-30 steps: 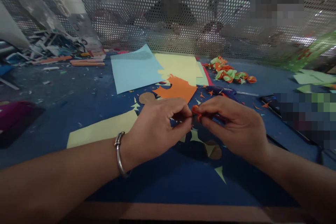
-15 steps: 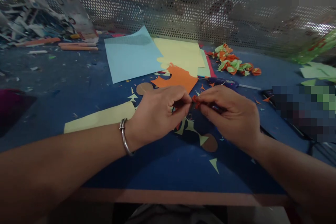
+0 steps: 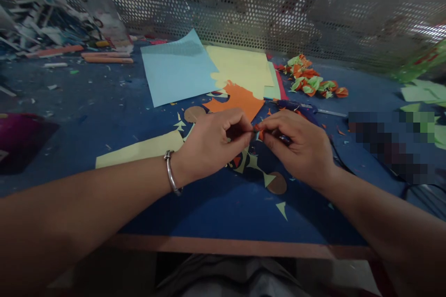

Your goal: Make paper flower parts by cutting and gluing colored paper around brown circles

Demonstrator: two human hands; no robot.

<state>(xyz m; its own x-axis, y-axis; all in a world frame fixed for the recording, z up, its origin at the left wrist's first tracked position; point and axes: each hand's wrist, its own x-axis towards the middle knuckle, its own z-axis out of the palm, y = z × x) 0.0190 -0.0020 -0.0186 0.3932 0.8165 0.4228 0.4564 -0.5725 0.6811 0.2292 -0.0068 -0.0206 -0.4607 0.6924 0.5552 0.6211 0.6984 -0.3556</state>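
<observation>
Now your left hand (image 3: 218, 146) and right hand (image 3: 299, 148) have drawn nearer each other — both grips pinch the small crumpled orange paper piece (image 3: 260, 135) between them, above the blue desk (image 3: 216, 216) — leaving less of it showing mid-handling.

A perforated metal screen (image 3: 226, 21) is standing at twelve o'clock, and light is showing through its holes. The blue tabletop (image 3: 216, 213) is stretching below, its reddish edge (image 3: 237, 245) running along six o'clock.

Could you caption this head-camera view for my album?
Left hand and right hand meet at a small orange piece above paper scraps.
</observation>
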